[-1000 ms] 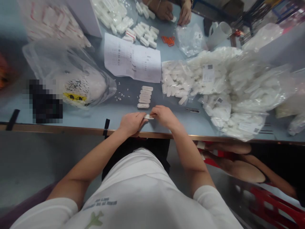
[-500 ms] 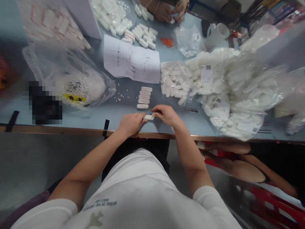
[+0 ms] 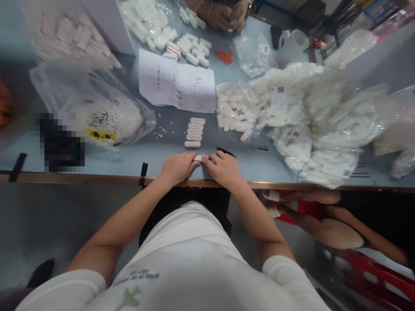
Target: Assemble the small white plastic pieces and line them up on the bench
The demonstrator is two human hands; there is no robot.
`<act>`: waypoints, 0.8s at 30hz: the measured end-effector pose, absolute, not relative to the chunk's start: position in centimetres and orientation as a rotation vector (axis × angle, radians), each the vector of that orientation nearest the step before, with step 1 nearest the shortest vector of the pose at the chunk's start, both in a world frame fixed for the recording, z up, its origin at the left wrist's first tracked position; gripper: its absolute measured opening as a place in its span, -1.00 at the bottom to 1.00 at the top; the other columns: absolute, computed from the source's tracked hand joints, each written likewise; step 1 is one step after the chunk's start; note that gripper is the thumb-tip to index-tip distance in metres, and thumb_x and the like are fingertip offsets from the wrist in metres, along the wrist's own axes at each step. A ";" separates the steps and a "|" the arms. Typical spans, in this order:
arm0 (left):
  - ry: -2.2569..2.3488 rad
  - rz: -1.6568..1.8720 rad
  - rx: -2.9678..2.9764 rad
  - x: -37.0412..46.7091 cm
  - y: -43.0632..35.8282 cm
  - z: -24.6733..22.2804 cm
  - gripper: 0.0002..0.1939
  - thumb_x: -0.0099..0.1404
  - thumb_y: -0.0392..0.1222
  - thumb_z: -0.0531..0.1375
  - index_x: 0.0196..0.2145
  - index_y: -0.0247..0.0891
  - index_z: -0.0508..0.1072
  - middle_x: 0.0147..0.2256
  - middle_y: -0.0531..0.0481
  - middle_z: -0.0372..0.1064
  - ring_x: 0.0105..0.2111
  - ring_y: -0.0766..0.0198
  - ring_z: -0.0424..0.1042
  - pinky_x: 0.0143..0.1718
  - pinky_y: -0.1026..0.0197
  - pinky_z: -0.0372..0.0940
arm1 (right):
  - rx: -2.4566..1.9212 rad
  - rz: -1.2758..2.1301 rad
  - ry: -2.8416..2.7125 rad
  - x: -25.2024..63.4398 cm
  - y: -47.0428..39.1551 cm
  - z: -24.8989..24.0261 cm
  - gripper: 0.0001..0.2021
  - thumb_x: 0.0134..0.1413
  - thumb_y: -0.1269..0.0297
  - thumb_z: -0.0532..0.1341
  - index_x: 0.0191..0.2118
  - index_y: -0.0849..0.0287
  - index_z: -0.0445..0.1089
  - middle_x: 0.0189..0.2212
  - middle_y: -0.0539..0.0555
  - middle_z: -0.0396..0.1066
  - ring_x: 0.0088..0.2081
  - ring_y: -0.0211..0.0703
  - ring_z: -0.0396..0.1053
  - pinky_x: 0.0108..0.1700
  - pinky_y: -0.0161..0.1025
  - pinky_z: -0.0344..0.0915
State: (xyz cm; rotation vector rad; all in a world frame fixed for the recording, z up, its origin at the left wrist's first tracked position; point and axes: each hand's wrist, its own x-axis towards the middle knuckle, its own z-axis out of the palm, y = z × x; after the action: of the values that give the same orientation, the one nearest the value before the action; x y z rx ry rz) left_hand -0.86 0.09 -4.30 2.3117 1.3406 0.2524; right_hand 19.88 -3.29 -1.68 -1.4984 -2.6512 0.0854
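Observation:
My left hand (image 3: 179, 167) is closed on one end of a small white slotted plastic piece (image 3: 198, 158) near the table's front edge. At the piece's other end is my right hand (image 3: 224, 169), thumb and bent fingers pressed against it. A thin dark pointed tool (image 3: 228, 152) shows just beyond my right fingers; whether they touch it is unclear. Several like white pieces (image 3: 193, 144) lie in a neat column just past my hands. Tiny white bits (image 3: 164, 131) are scattered left of that column.
A printed sheet (image 3: 177, 82) lies behind the column. Bags of white parts (image 3: 238, 108) crowd the right, a clear bag (image 3: 110, 116) the left. A small metal tool (image 3: 258, 148) lies right of my hands. Across the table, another person's hands (image 3: 228, 18) work near orange parts (image 3: 224, 56).
My right hand has turned and moved down onto the white piece, its thumb now against it. The thin dark tool has come into view beyond my right fingers. My left hand keeps its hold.

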 end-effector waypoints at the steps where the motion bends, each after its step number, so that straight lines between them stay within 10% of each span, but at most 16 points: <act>1: 1.346 0.256 2.305 -0.9 0.1 -4.3 -0.61 0.43 0.06 0.07 0.01 -0.22 0.49 -0.10 -0.19 0.55 -0.15 0.05 0.53 -0.17 0.12 0.28 | -1.504 0.102 -2.635 19.9 -3.3 -1.7 -0.65 0.32 0.40 0.05 0.13 0.14 0.40 -0.23 0.19 0.50 -0.22 -0.05 0.27 -0.20 -0.15 0.21; 9: 1.387 0.366 2.128 -1.0 0.4 -4.0 -0.56 0.31 0.09 0.23 0.05 -0.18 0.47 -0.13 -0.11 0.54 -0.13 0.07 0.51 -0.16 0.17 0.28 | -1.618 0.123 -2.339 20.8 -3.7 -2.0 -0.61 0.26 0.44 0.06 0.14 0.14 0.41 -0.20 0.18 0.50 -0.19 -0.06 0.34 -0.16 -0.17 0.29; 16: 1.196 0.935 0.836 -1.2 1.5 -1.7 -0.60 0.40 0.15 0.08 -0.24 -0.26 0.49 -0.60 0.13 0.14 -0.64 0.40 0.14 -0.58 0.29 0.12 | -1.517 0.096 -2.205 19.5 -3.7 -1.0 -0.67 0.32 0.40 0.04 0.07 0.12 0.44 -0.22 0.16 0.50 -0.20 -0.09 0.36 -0.13 -0.17 0.32; 24: 0.899 0.956 0.399 -0.4 1.6 -0.8 -0.52 0.44 0.14 0.01 -0.17 -0.34 0.47 -0.33 -0.15 0.47 -0.24 0.20 0.51 -0.17 0.13 0.44 | -1.398 0.252 -2.291 15.4 -3.2 0.7 -0.74 0.36 0.30 0.05 -0.14 0.08 0.51 -0.23 0.12 0.48 -0.23 -0.11 0.32 -0.13 -0.16 0.28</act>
State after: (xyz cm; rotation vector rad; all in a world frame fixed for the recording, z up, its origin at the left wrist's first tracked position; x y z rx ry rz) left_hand -0.37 1.61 -0.76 0.3985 0.8989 0.9556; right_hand 15.43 -3.18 0.69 -1.3984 -2.2910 0.2518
